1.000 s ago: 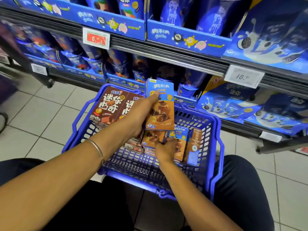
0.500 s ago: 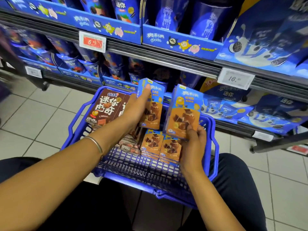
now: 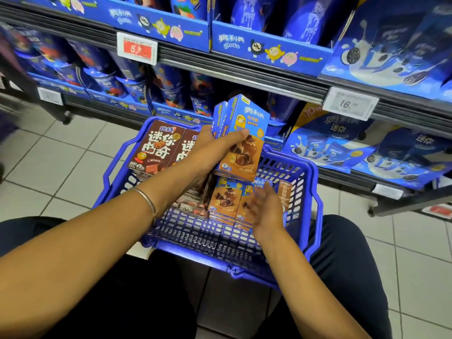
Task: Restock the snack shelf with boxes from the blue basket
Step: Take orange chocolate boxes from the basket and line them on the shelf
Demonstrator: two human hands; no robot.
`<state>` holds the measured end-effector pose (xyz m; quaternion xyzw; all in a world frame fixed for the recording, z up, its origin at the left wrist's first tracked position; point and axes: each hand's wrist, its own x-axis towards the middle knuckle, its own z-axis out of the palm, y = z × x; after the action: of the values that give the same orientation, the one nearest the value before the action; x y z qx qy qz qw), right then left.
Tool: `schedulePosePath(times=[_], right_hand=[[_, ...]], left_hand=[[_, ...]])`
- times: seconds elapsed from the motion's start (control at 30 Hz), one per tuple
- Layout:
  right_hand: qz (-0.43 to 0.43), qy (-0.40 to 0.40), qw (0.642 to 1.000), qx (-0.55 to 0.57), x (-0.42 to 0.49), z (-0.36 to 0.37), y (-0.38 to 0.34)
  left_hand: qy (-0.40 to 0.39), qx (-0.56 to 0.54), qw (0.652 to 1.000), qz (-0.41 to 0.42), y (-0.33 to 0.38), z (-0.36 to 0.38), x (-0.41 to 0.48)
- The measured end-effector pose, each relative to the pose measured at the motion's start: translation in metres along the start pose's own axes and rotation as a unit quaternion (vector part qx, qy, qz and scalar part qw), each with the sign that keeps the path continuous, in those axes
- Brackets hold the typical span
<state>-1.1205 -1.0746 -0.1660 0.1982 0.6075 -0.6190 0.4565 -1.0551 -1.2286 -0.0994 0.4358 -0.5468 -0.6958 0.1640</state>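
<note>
since half a second ago the second blue-and-orange box has passed into the left hand (image 3: pixel 215 149), which now pinches two held boxes (image 3: pixel 241 135) together, thumb across the front face and fingers behind, raised above the blue basket (image 3: pixel 314 192). right hand (image 3: pixel 265 209) has dropped back into the basket, fingers spread and empty, hovering blurred over the remaining boxes (image 3: pixel 226 200) that stand on edge there. brown boxes (image 3: pixel 156 150) lean against the basket's far left side. snack shelf (image 3: pixel 244 80) sits just beyond, lined with blue packs and a price tag (image 3: pixel 349 104).

these cartons look light and stiff, thin card with glossy print, so i'd judge them a bit slick against each other; two held flat together could slide apart unless squeezed across the broad faces. corners will dent if crushed. best hold seems to be across the wide faces near the middle, or by the narrow sides when lifting one from the row.
</note>
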Motion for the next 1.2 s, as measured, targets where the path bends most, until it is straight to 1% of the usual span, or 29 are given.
schedulePosePath(times=[0.07, 0.1, 0.13, 0.17, 0.27, 0.37, 0.57, 0.73, 0.83, 0.9, 1.0, 1.1, 1.2], right_hand=[[0.15, 0.018, 0.989, 0.006, 0.011, -0.01, 0.016], [0.205, 0.025, 0.978, 0.026, 0.015, -0.013, 0.023], [0.239, 0.034, 0.969, 0.052, 0.019, -0.014, 0.028], [0.254, 0.045, 0.964, 0.069, 0.022, -0.014, 0.031], [0.246, 0.075, 0.961, 0.104, 0.03, -0.011, 0.032], [0.248, 0.092, 0.949, 0.172, 0.035, -0.007, 0.029], [0.237, 0.095, 0.952, 0.17, 0.032, 0.002, 0.022], [0.265, 0.117, 0.942, 0.169, 0.022, 0.012, 0.012], [0.229, 0.085, 0.951, 0.187, 0.008, 0.015, 0.006], [0.176, 0.074, 0.962, 0.197, -0.007, 0.018, 0.006], [0.086, 0.084, 0.971, 0.205, -0.035, 0.023, 0.013], [0.015, 0.093, 0.972, 0.214, -0.051, 0.023, 0.015], [-0.026, 0.062, 0.965, 0.252, -0.06, 0.021, 0.01]], left_hand=[[0.011, 0.002, 1.0, -0.007, 0.001, -0.002, 0.0], [0.009, 0.003, 1.0, -0.01, 0.002, -0.002, -0.001], [0.005, 0.004, 1.0, -0.011, 0.002, -0.002, -0.002], [0.001, 0.004, 1.0, -0.013, 0.003, -0.002, -0.003], [-0.007, -0.003, 1.0, -0.019, 0.001, -0.001, -0.004], [-0.006, -0.001, 1.0, -0.021, -0.001, -0.002, -0.004], [-0.007, -0.011, 1.0, -0.026, -0.002, -0.006, -0.004], [-0.009, -0.026, 0.999, -0.039, -0.001, -0.007, -0.007], [0.001, -0.025, 0.999, -0.037, 0.001, -0.008, -0.005], [0.011, -0.02, 0.999, -0.038, 0.004, -0.01, -0.002], [0.028, -0.004, 0.999, -0.025, 0.01, -0.015, 0.004], [0.051, 0.019, 0.998, 0.012, 0.02, -0.021, 0.009], [0.068, 0.067, 0.995, 0.036, 0.025, -0.026, 0.009]])
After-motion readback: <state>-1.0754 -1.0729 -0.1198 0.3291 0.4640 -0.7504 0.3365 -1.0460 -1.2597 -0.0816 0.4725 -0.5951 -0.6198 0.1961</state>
